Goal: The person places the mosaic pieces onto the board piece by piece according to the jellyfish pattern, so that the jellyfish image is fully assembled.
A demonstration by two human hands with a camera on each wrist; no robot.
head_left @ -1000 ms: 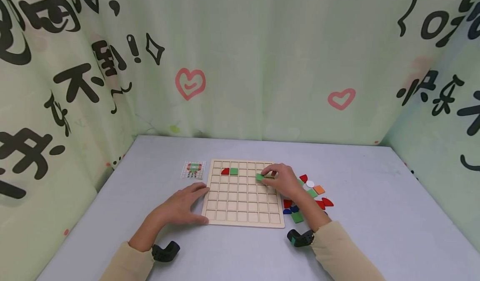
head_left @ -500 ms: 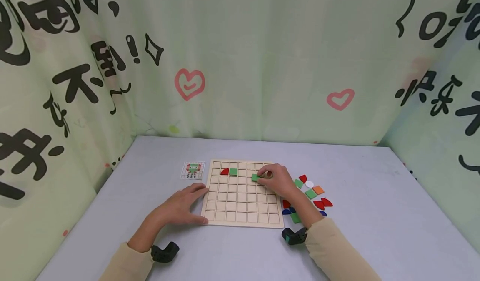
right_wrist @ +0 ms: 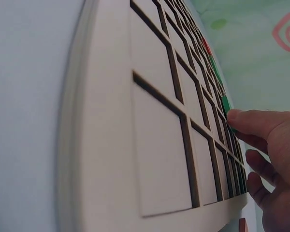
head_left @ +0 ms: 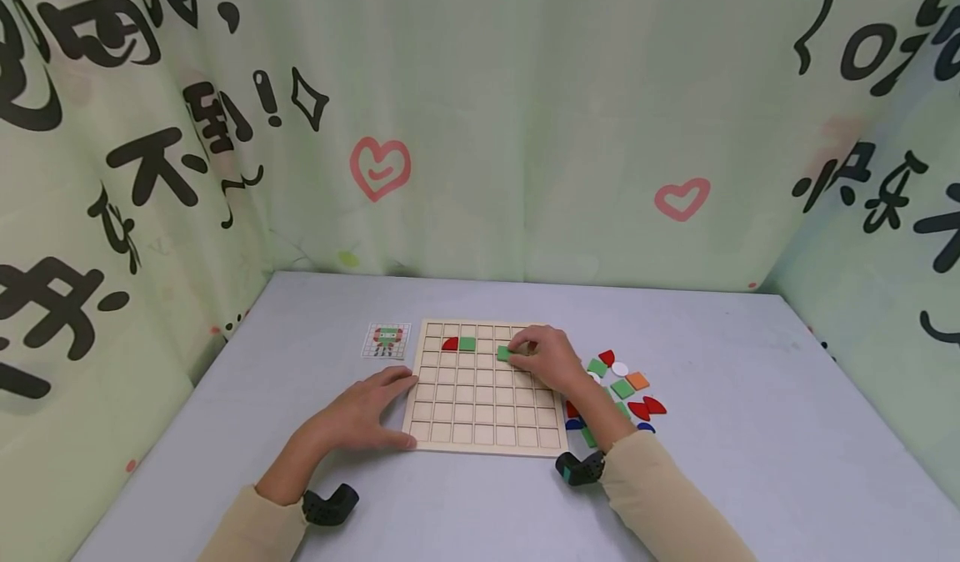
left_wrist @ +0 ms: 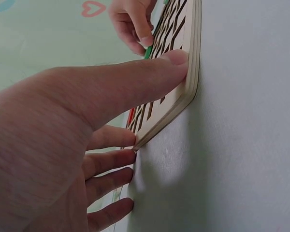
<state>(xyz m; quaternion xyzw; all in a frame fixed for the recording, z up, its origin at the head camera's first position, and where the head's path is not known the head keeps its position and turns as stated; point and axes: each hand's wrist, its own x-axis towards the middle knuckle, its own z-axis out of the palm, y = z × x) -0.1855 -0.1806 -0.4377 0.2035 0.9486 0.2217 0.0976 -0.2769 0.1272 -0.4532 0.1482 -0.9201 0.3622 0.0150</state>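
A wooden grid board (head_left: 465, 413) lies on the table, its square cells framed by thin ridges. My left hand (head_left: 363, 412) rests against its left side, thumb on the front corner and fingers spread along the edge. Over the upper part of the board, my right hand (head_left: 551, 358) pinches a green square tile (head_left: 503, 353) between thumb and fingers; the tile is at or just above the cells, I cannot tell which. A red quarter-round tile (head_left: 450, 344) and another green square (head_left: 467, 344) sit side by side in the grid to its left.
A small card (head_left: 387, 341) with a printed figure on a grid lies left of the board. Several loose pieces, among them an orange square (head_left: 637, 380), a white disc (head_left: 619, 368) and red pieces (head_left: 655, 405), lie on the right. Curtains surround the table (head_left: 720, 462).
My right hand has moved a little left across the board with the green square tile, toward the two tiles in the grid. My left hand has stayed on the board's edge.
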